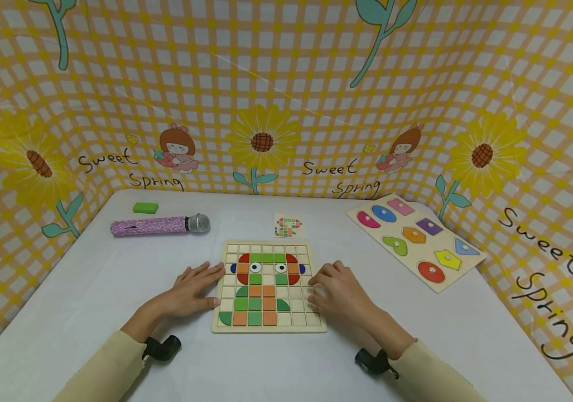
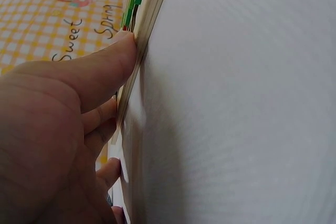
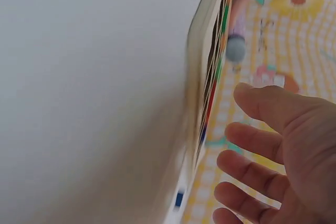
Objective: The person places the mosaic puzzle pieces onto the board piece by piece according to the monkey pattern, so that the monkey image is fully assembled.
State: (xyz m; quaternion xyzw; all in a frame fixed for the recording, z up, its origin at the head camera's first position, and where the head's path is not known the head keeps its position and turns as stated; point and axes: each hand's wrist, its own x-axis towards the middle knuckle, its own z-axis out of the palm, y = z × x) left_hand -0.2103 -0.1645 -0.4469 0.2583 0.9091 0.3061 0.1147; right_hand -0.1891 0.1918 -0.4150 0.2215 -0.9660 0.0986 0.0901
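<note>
A square wooden grid board (image 1: 298,320) lies on the white table, with coloured square and rounded tiles and two eye tiles set in a figure pattern. My left hand (image 1: 191,291) rests at the board's left edge; in the left wrist view its thumb (image 2: 113,64) touches the rim, with the fingers spread and fairly straight. Over the board's right edge hovers my right hand (image 1: 341,290), its fingers loosely bent. In the right wrist view nothing shows between its thumb and fingers (image 3: 252,140), and they stand apart from the board.
Behind the board lies a small picture card (image 1: 290,225) with a similar figure. A sparkly pink microphone (image 1: 155,225) and a green block (image 1: 145,207) are at the back left. At the back right lies a knobbed shape puzzle (image 1: 374,226). Checked cloth walls surround the table.
</note>
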